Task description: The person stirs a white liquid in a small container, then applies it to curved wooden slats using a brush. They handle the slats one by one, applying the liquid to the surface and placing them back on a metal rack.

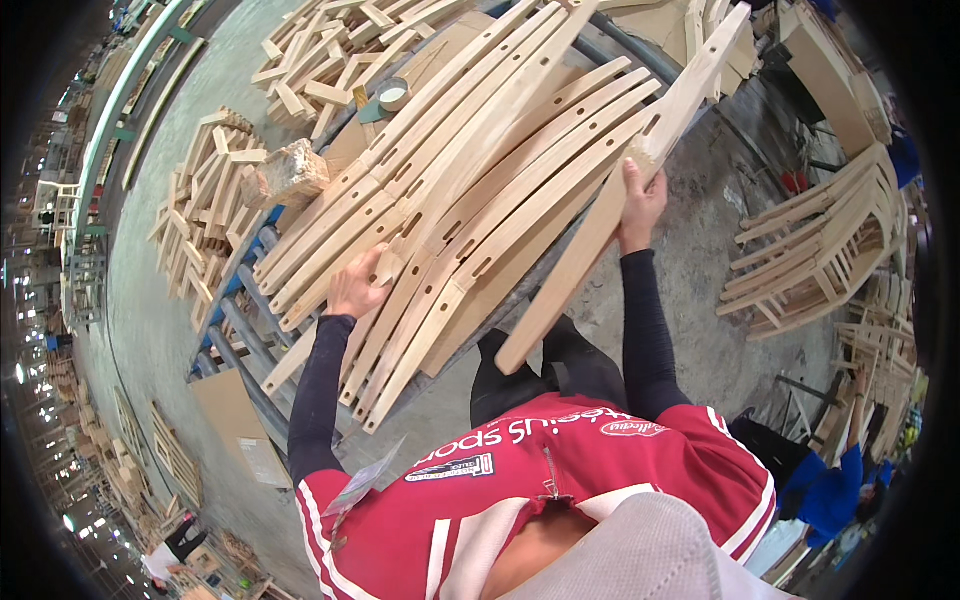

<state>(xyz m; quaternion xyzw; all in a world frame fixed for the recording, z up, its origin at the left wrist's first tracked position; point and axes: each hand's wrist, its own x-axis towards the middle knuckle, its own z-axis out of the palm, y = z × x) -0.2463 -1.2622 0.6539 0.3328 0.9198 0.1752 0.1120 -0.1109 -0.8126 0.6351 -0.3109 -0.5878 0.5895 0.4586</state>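
My right hand [643, 205] is closed on a long, pale wooden chair leg [568, 278], slightly bent and with a slot near its middle. It is tilted, its wide lower end hanging near my legs and its other end pointing to the upper right. My left hand [360, 285] is closed at the edge of another curved wooden chair leg [475, 150], which lies slanting across the pile; its fingertips are partly hidden. Beneath and beside it, several similar slotted legs [500, 225] lie side by side in two groups.
A blue-grey metal rack [255, 345] supports the pile. Short wooden pieces [205, 200] are heaped to the left, by a wooden block [288, 174] and a tape roll [393, 95]. Stacked curved wooden frames [815, 245] stand at right. A cardboard sheet [235, 425] leans at lower left.
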